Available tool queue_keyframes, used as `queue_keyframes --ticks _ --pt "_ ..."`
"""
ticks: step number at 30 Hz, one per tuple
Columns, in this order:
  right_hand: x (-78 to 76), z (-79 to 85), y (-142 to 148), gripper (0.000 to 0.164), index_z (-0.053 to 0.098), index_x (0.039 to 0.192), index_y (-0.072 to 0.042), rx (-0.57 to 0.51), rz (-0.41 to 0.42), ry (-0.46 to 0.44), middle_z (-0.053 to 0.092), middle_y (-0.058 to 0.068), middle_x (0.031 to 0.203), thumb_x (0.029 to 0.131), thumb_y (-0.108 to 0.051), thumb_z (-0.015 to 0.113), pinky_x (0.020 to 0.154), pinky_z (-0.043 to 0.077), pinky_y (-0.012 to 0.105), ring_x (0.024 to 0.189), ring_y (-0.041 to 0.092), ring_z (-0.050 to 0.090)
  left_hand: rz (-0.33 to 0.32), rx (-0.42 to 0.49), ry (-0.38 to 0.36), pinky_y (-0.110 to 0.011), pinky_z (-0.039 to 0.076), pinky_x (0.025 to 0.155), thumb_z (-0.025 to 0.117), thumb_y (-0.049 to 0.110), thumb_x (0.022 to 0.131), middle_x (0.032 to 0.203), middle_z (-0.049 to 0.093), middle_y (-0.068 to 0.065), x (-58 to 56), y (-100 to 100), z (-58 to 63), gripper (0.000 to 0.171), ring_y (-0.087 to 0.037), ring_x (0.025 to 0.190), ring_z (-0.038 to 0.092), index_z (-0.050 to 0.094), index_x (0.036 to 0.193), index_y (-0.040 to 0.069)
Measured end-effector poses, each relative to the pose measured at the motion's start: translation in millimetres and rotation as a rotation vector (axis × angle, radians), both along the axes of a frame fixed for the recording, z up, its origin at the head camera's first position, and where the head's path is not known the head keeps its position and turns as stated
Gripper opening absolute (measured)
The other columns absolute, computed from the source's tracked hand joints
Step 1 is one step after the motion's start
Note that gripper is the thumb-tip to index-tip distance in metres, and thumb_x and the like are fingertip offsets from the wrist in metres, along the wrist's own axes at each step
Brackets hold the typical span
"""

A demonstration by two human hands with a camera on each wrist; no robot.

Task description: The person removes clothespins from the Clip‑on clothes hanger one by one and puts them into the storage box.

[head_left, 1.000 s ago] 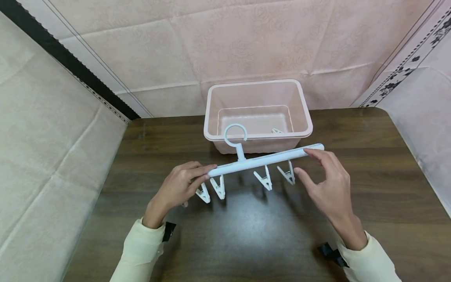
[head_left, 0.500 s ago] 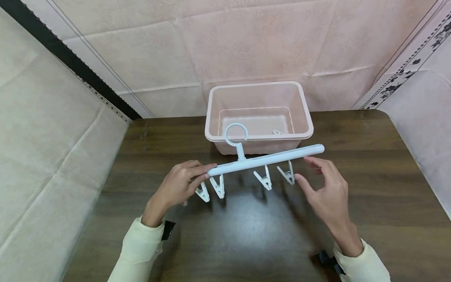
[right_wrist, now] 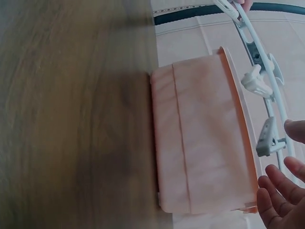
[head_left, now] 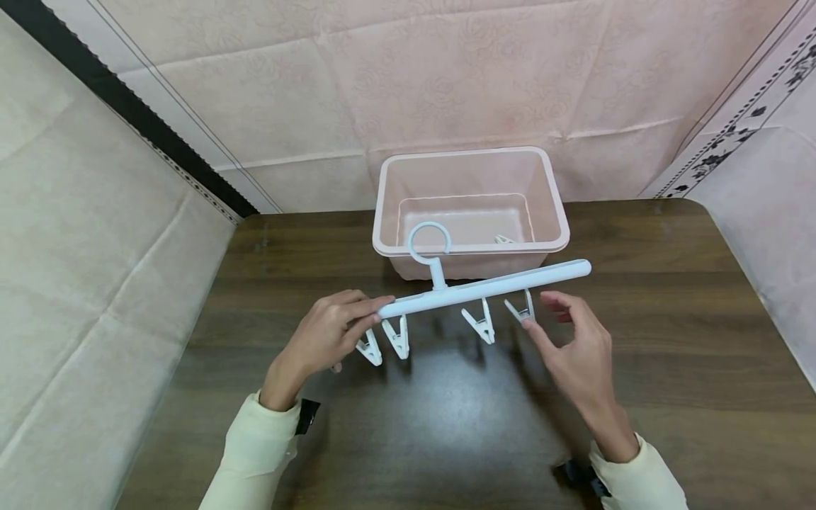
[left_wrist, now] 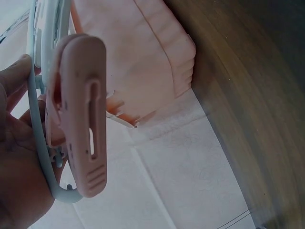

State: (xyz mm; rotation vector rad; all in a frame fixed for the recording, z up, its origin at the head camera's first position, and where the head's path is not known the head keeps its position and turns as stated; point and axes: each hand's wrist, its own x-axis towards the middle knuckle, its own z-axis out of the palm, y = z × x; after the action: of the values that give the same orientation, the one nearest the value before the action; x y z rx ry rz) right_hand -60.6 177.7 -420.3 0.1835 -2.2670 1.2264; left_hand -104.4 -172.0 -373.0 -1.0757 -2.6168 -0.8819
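Observation:
A pale blue clip hanger (head_left: pixel 494 285) with a round hook is held above the table, slightly raised on its right. My left hand (head_left: pixel 321 329) grips its left end between thumb and fingers. Several white clips hang under the bar, among them a middle one (head_left: pixel 482 326) and the rightmost one (head_left: pixel 524 309). At the left end, a pink clip (left_wrist: pixel 86 114) faces the left wrist camera. My right hand (head_left: pixel 576 350) is at the rightmost clip, the thumb tip right at its lower edge. In the right wrist view its fingers (right_wrist: pixel 281 186) are parted, loosely bent.
A pink plastic basin (head_left: pixel 472 249) stands behind the hanger at the table's back edge, with a small white clip (head_left: pixel 503 239) inside. The brown wooden table (head_left: pixel 446 439) extends below both hands. Pale patterned cloth (head_left: pixel 484 78) hangs behind the table.
My right hand has come off the bar's right end and moved down and left to the rightmost clip. The left hand and hanger have stayed nearly still.

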Motion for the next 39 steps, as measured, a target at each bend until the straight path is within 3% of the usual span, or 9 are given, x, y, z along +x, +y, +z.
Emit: queue_keyframes --ticks 14,22,29,39 --pt "-2.8 -8.0 -5 0.04 0.065 0.114 0.002 -0.09 0.018 -0.064 0.069 0.009 0.105 0.079 0.0 0.084 0.08 0.045 0.023 0.087 0.023 0.061 0.008 0.012 -0.017 -0.026 0.046 0.058 0.072 0.005 0.092 0.088 0.065 0.001 1.7 0 0.7 0.034 -0.007 0.067 0.051 0.071 0.125 0.008" --pt "-2.8 -10.1 -5 0.037 0.066 0.113 0.001 -0.127 0.023 -0.107 0.071 0.009 0.099 0.081 0.0 0.083 0.08 0.047 0.02 0.086 0.013 0.061 0.009 0.011 -0.03 -0.025 0.046 0.057 0.073 0.005 0.091 0.088 0.065 0.001 2.2 2 0.5 0.034 -0.008 0.067 0.051 0.072 0.124 0.008" --pt "-3.5 -9.4 -5 0.036 0.068 0.111 0.001 -0.18 0.022 -0.093 0.072 0.011 0.095 0.078 0.004 0.083 0.079 0.048 0.017 0.085 0.007 0.06 0.008 0.019 -0.041 -0.026 0.046 0.058 0.073 0.005 0.091 0.089 0.066 0.0 3.1 1 -0.9 0.035 -0.008 0.069 0.051 0.071 0.126 0.008" --pt "-4.8 -11.7 -2 0.037 0.07 0.107 0.005 -0.126 -0.022 -0.017 0.071 0.015 0.092 0.073 0.012 0.084 0.074 0.044 0.014 0.079 0.006 0.058 0.009 0.017 -0.047 -0.026 0.046 0.058 0.073 0.005 0.091 0.09 0.066 0.0 4.1 1 -2.4 0.035 -0.009 0.069 0.051 0.071 0.126 0.009"
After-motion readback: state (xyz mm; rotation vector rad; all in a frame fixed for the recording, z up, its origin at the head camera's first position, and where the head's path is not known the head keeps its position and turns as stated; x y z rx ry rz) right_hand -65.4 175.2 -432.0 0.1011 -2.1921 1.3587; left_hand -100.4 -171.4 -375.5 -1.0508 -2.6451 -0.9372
